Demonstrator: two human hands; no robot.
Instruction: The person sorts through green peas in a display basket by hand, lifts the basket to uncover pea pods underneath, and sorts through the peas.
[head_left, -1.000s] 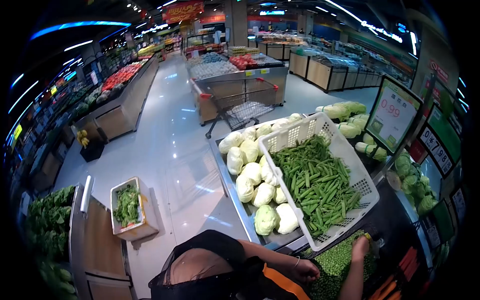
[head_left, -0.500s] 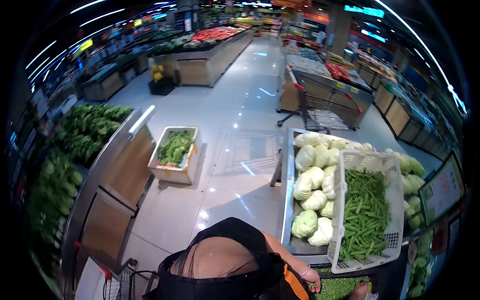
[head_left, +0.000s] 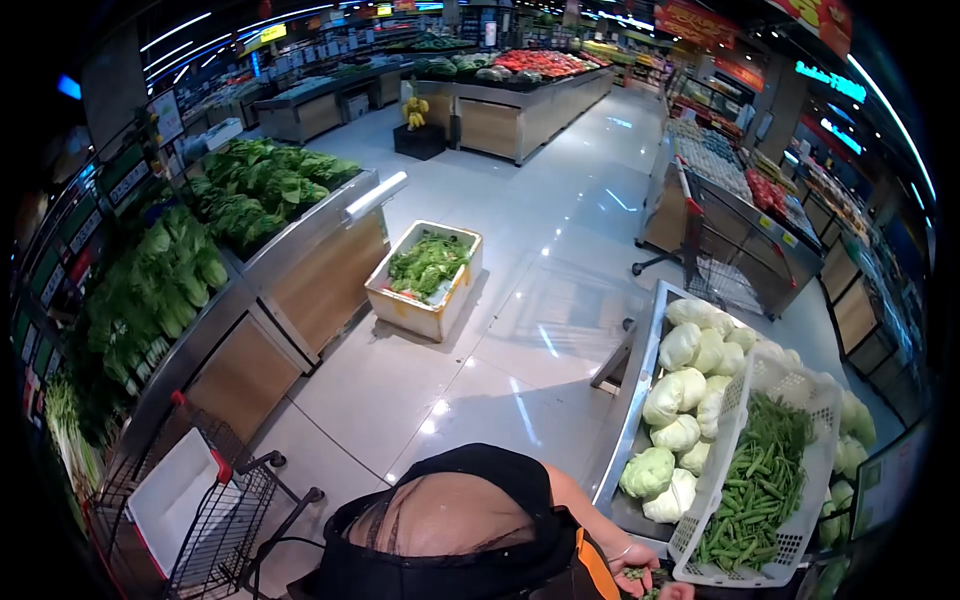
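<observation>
My left hand (head_left: 634, 560), with a thin bracelet at its wrist, is low at the right of the view. Its fingers curl around some small green peas (head_left: 636, 573). Close beside it, my right hand (head_left: 680, 592) shows only in part at the bottom edge, so its grip is hidden. Just above the hands stands a white perforated crate (head_left: 712, 515) full of green pea pods (head_left: 757, 480). Pale cabbages (head_left: 676, 432) are heaped on the metal stand to the left of that crate.
A shopping cart (head_left: 190, 500) stands at the lower left, by a stand of leafy greens (head_left: 150, 270). On the floor is a white foam box (head_left: 410, 316) with greens. Another cart (head_left: 735, 255) is beyond the cabbages, near more produce stands.
The view has swung left, so the scene sits further right and more of the near cart shows. My hands have come closer together, and my left hand has turned with peas in it.
</observation>
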